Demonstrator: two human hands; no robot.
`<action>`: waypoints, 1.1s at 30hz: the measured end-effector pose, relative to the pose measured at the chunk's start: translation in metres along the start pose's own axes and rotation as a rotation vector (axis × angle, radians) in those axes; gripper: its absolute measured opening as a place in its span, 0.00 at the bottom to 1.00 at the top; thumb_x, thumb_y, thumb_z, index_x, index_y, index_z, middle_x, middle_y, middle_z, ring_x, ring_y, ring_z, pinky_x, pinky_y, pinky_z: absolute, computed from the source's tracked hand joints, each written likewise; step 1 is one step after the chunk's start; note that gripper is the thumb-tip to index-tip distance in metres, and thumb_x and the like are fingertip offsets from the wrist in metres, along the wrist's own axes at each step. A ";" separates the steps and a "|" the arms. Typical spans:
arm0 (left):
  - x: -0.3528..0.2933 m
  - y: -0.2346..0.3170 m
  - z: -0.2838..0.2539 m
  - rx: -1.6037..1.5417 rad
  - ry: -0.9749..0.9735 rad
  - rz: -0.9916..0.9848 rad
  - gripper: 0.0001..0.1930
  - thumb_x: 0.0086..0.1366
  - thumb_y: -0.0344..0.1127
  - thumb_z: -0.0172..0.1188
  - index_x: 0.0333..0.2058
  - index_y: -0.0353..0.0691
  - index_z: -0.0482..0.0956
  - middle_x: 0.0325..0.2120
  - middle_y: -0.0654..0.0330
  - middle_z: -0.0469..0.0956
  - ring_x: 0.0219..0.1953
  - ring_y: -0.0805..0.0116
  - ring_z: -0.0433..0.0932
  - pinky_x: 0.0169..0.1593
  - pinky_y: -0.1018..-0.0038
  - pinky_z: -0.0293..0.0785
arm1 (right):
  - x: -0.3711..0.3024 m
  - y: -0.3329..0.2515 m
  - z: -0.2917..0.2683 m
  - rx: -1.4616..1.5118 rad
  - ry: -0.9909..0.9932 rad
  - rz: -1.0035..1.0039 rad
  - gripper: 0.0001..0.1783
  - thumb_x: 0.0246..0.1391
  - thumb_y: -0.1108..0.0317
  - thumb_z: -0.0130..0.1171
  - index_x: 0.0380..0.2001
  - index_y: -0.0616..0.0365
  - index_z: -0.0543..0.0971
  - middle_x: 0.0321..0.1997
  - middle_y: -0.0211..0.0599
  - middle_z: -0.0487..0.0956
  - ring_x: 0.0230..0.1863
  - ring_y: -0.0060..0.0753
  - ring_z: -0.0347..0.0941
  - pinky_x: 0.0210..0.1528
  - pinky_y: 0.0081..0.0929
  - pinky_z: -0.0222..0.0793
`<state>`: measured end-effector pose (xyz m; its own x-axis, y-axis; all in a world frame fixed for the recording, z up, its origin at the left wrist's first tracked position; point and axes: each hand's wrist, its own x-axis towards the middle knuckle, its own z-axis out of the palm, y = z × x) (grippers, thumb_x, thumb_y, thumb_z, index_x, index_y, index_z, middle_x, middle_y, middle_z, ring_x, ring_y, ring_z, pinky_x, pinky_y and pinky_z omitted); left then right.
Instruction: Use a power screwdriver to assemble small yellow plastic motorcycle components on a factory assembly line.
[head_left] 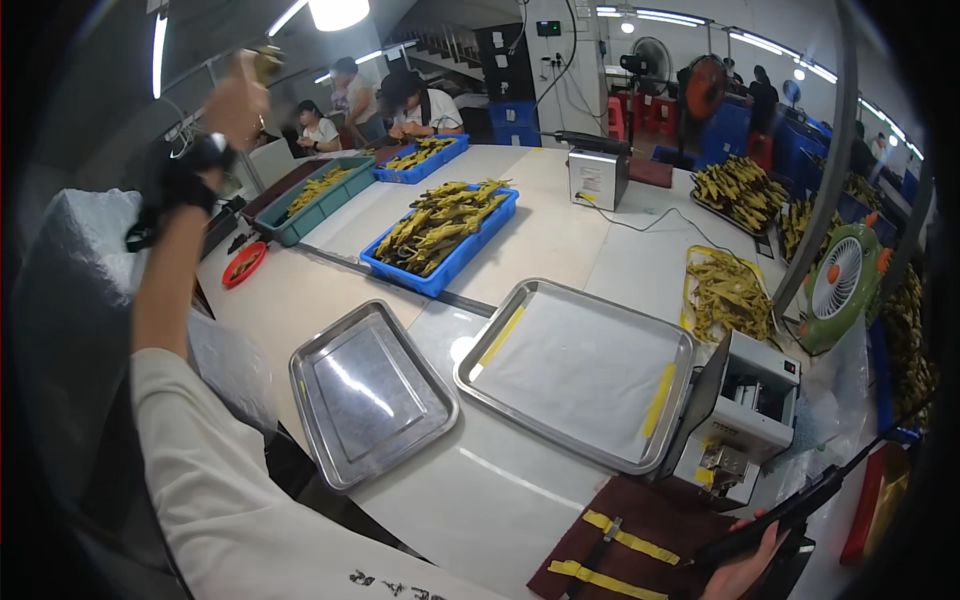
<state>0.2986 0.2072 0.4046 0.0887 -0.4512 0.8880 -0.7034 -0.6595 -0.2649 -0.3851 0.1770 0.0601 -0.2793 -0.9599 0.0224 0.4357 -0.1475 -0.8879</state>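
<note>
My left hand (238,105) is raised high at the upper left, blurred and closed. A small yellowish-brown piece (268,62) shows at its fingertips; its kind I cannot make out. Down at the lower right, my right hand (745,570) grips a black corded hand tool (790,515), its narrow tip pointing left. Under that tip lies a dark maroon cloth (640,515), crossed by two yellow strips (610,578) and a dark strap. Nearby stands a small grey machine (745,405) with an open front.
A bare metal tray (372,455) and a larger paper-lined tray (575,370) lie before me. Beyond are a blue bin (440,285) of yellow-brown pieces, a green bin (290,230) and a red dish (245,266). A green fan (842,285) stands right. People sit across the table.
</note>
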 end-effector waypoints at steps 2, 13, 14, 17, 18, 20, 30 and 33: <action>0.041 -0.097 -0.069 0.335 0.119 -0.176 0.20 0.62 0.38 0.47 0.52 0.43 0.57 0.27 0.44 0.77 0.33 0.43 0.77 0.35 0.52 0.74 | 0.004 0.008 -0.010 -0.019 -0.014 -0.022 0.29 0.54 0.64 0.54 0.56 0.63 0.59 0.40 0.48 0.69 0.39 0.42 0.69 0.43 0.36 0.70; 0.017 -0.374 -0.178 1.075 -0.564 -0.727 0.29 0.60 0.36 0.49 0.60 0.59 0.52 0.55 0.50 0.64 0.57 0.48 0.64 0.52 0.49 0.67 | 0.008 0.027 -0.028 -0.206 -0.036 -0.209 0.27 0.54 0.63 0.54 0.54 0.64 0.62 0.42 0.53 0.69 0.40 0.45 0.69 0.45 0.39 0.71; 0.012 -0.373 -0.182 1.123 -0.565 -0.721 0.30 0.60 0.37 0.50 0.60 0.59 0.52 0.56 0.50 0.64 0.57 0.49 0.64 0.52 0.49 0.67 | 0.009 0.029 -0.029 -0.203 -0.031 -0.212 0.27 0.54 0.63 0.54 0.54 0.64 0.62 0.42 0.53 0.69 0.40 0.45 0.69 0.45 0.39 0.71; 0.014 -0.343 -0.188 1.273 -0.517 -0.659 0.32 0.59 0.39 0.52 0.61 0.58 0.51 0.57 0.51 0.62 0.58 0.50 0.63 0.52 0.48 0.66 | 0.004 0.020 -0.020 -0.363 -0.098 -0.348 0.25 0.55 0.63 0.54 0.53 0.63 0.65 0.40 0.52 0.69 0.39 0.43 0.69 0.45 0.38 0.70; 0.021 -0.325 -0.186 1.321 -0.483 -0.617 0.32 0.59 0.39 0.53 0.61 0.58 0.51 0.57 0.51 0.62 0.58 0.50 0.63 0.52 0.48 0.66 | 0.002 0.008 -0.009 -0.179 -0.020 -0.173 0.23 0.55 0.63 0.53 0.51 0.63 0.65 0.40 0.51 0.70 0.39 0.42 0.69 0.44 0.37 0.69; 0.030 -0.281 -0.174 1.407 -0.385 -0.514 0.33 0.59 0.41 0.54 0.61 0.57 0.50 0.58 0.52 0.61 0.59 0.51 0.62 0.52 0.47 0.66 | 0.001 0.003 -0.007 -0.012 0.041 -0.009 0.20 0.56 0.62 0.51 0.48 0.63 0.66 0.37 0.48 0.70 0.38 0.41 0.68 0.44 0.36 0.66; -0.024 0.117 -0.023 -0.649 -0.849 0.257 0.28 0.56 0.50 0.60 0.52 0.43 0.69 0.54 0.57 0.65 0.58 0.65 0.60 0.50 0.61 0.67 | 0.015 0.030 -0.021 0.023 0.035 0.023 0.20 0.58 0.60 0.50 0.50 0.59 0.65 0.39 0.36 0.72 0.35 0.26 0.69 0.41 0.25 0.65; -0.181 0.293 -0.039 -0.827 -0.447 0.969 0.45 0.50 0.65 0.56 0.58 0.36 0.62 0.62 0.45 0.48 0.64 0.47 0.49 0.62 0.47 0.42 | 0.008 0.020 -0.032 -0.013 0.099 -0.039 0.20 0.58 0.59 0.50 0.50 0.58 0.64 0.39 0.36 0.72 0.34 0.27 0.69 0.40 0.25 0.65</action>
<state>0.0495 0.1191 0.1806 -0.5730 -0.7852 0.2349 -0.8147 0.5143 -0.2679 -0.4063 0.1745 0.0279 -0.3795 -0.9251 0.0118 0.4121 -0.1804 -0.8931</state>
